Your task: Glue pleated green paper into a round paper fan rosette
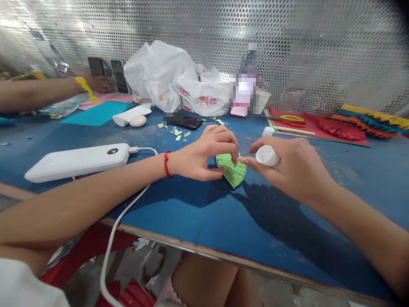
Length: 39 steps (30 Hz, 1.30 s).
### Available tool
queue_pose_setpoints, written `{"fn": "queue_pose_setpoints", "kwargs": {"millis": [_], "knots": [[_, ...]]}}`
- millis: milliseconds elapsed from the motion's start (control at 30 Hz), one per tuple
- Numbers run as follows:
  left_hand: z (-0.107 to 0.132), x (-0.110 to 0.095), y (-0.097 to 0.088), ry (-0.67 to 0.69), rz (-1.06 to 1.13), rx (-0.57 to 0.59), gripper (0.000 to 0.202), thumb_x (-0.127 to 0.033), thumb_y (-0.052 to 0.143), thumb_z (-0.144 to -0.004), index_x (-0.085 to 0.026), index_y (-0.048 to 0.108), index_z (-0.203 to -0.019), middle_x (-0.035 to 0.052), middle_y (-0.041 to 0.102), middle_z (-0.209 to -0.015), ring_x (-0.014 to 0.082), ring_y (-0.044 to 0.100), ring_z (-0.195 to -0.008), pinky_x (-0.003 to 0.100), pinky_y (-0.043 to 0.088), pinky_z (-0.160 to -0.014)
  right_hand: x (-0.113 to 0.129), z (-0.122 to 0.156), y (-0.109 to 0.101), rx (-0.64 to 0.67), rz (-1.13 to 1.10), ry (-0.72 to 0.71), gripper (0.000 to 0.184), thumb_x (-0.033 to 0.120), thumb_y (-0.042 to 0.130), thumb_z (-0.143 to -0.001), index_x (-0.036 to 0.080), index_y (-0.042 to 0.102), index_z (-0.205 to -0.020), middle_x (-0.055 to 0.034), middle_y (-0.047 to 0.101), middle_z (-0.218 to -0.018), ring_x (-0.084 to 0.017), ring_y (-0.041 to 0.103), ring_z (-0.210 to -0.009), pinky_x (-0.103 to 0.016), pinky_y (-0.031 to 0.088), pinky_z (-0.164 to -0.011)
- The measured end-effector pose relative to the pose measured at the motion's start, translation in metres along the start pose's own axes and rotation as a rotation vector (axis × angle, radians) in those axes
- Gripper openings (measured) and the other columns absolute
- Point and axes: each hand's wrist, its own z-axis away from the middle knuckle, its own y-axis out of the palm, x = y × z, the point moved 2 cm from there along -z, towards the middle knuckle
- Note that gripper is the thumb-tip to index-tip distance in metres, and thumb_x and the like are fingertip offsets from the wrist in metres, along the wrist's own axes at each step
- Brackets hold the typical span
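Observation:
A green pleated paper fan (232, 171) rests on the blue table (198, 213). My left hand (201, 155) is closed on it, thumb below and fingers pressed on top. My right hand (287, 168) sits just right of the fan, its fingers wrapped round a small white cylinder, perhaps a glue stick (267, 155), whose end points toward the fan. A red bead bracelet (166, 164) circles my left wrist.
A white power bank (78, 161) with cable lies at left. Green paper scraps (177, 133), a black phone (188, 122) and white plastic bags (172, 81) lie behind. Red paper, scissors (292, 120) and coloured fans (361, 123) are at right. Another person's arm (41, 91) reaches in at far left.

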Motion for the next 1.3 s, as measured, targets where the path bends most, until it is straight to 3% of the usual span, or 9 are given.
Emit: {"fn": "queue_pose_setpoints", "kwargs": {"millis": [100,200,300,367,733,1033,1300], "knots": [[0.0,0.001,-0.004,0.027,0.002,-0.001,0.016,-0.022,0.061,-0.077,-0.023,0.07,-0.09,0.0065,0.067,-0.103,0.0239,0.056,-0.098,0.043,0.032,-0.1,-0.006,0.0,-0.004,-0.065,-0.085,-0.023,0.02,0.038,0.063,-0.086,0.021,0.071,-0.094,-0.0032,0.07,-0.074,-0.018,0.059,-0.064,-0.028,0.034,-0.062],[0.0,0.003,-0.005,0.058,0.008,-0.004,0.016,-0.019,0.059,-0.075,-0.023,0.073,-0.083,0.0061,0.067,-0.098,0.0223,0.057,-0.094,0.042,0.032,-0.097,0.0,0.002,-0.003,0.081,-0.155,-0.139,0.021,0.027,0.06,-0.083,0.024,0.07,-0.101,-0.0018,0.074,-0.082,-0.019,0.064,-0.071,-0.028,0.036,-0.065],[0.001,0.006,-0.004,0.084,0.04,0.042,0.021,-0.017,0.058,-0.075,-0.025,0.077,-0.081,0.0052,0.065,-0.094,0.02,0.058,-0.09,0.041,0.033,-0.097,0.006,0.005,0.001,0.246,-0.044,-0.212,0.032,0.021,0.057,-0.08,0.028,0.069,-0.109,-0.0003,0.077,-0.089,-0.022,0.068,-0.077,-0.029,0.033,-0.064],[0.002,0.007,-0.003,0.095,0.065,0.085,0.025,-0.015,0.057,-0.073,-0.025,0.078,-0.082,0.0044,0.065,-0.091,0.0186,0.059,-0.088,0.04,0.034,-0.099,0.008,0.005,0.002,0.289,0.046,-0.226,0.034,0.021,0.056,-0.08,0.029,0.069,-0.111,-0.0001,0.077,-0.09,-0.023,0.069,-0.076,-0.03,0.03,-0.062],[0.0,0.002,-0.002,0.1,0.149,0.141,0.023,-0.009,0.054,-0.073,-0.02,0.074,-0.077,0.0054,0.067,-0.091,0.0171,0.061,-0.086,0.036,0.038,-0.093,0.001,0.001,0.005,0.26,0.084,-0.173,0.033,0.022,0.053,-0.08,0.029,0.067,-0.109,0.001,0.078,-0.098,-0.024,0.07,-0.082,-0.03,0.025,-0.06],[-0.001,-0.002,-0.001,0.068,0.251,0.186,0.017,-0.007,0.052,-0.072,-0.018,0.065,-0.072,0.0047,0.071,-0.085,0.018,0.064,-0.084,0.032,0.045,-0.086,-0.001,0.0,0.007,0.255,0.203,-0.185,0.034,0.022,0.051,-0.08,0.027,0.067,-0.109,-0.0015,0.077,-0.091,-0.025,0.07,-0.078,-0.03,0.021,-0.056],[-0.002,0.006,-0.004,0.042,0.132,0.096,0.037,-0.001,0.046,-0.065,-0.018,0.066,-0.091,0.0064,0.071,-0.1,0.0178,0.066,-0.094,0.027,0.049,-0.089,-0.001,0.002,0.007,0.269,0.249,-0.257,0.035,0.023,0.053,-0.08,0.027,0.067,-0.112,-0.0009,0.078,-0.098,-0.027,0.072,-0.08,-0.032,0.019,-0.056]]}}
